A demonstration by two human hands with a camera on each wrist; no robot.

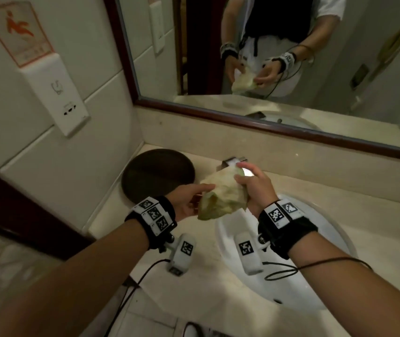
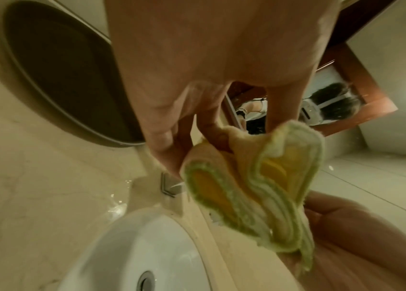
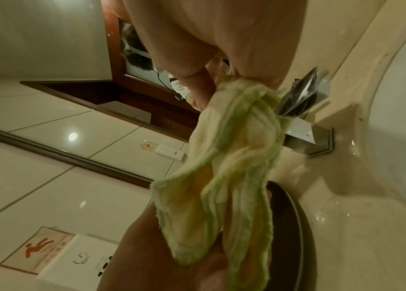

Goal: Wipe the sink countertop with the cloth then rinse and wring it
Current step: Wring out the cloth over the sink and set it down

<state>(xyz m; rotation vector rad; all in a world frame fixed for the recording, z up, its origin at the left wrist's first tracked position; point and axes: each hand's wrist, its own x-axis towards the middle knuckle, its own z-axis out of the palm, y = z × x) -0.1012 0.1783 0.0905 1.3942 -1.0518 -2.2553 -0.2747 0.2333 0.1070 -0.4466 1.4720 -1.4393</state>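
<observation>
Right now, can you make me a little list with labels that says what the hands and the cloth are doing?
cloth: bunched pale yellow-green terry cloth, held up between both hands
left hand: left hand grips the cloth's near end
right hand: right hand grips its far end
below: white oval sink basin in a beige marble countertop
faucet: square chrome faucet, no water seen running
nearby: dark round tray on the counter's left

Tiled wall (image 1: 36,122) — wood-framed mirror (image 1: 279,57)
</observation>
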